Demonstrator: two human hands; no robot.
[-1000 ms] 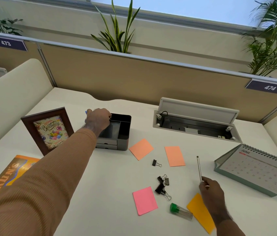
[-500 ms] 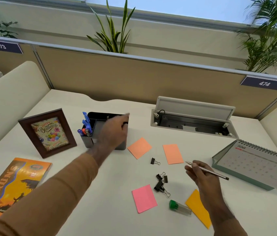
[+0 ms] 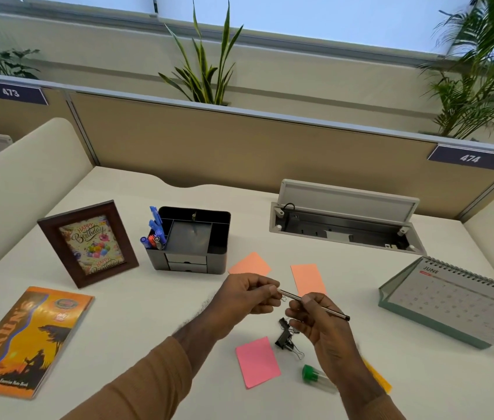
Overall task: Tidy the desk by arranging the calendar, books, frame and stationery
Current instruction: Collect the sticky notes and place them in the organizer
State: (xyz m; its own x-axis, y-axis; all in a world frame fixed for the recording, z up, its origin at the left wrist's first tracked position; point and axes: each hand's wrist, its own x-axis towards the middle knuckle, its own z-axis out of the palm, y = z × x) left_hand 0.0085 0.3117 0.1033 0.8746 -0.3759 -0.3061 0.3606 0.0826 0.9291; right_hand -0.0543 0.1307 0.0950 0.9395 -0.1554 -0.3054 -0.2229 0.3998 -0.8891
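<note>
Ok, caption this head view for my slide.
Both hands, left hand and right hand, hold a slim silver pen above scattered sticky notes.

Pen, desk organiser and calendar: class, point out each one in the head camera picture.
pen (image 3: 327, 310), head view, on the bare barrel right of the fingers.
desk organiser (image 3: 220, 253), head view, on its right outer wall.
calendar (image 3: 458, 301), head view, on the June page.

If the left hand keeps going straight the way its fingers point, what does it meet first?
The right hand. The left hand points right along the pen both hands pinch, so the right fingers come first. Past them probably the calendar, but depth is unclear.
</note>
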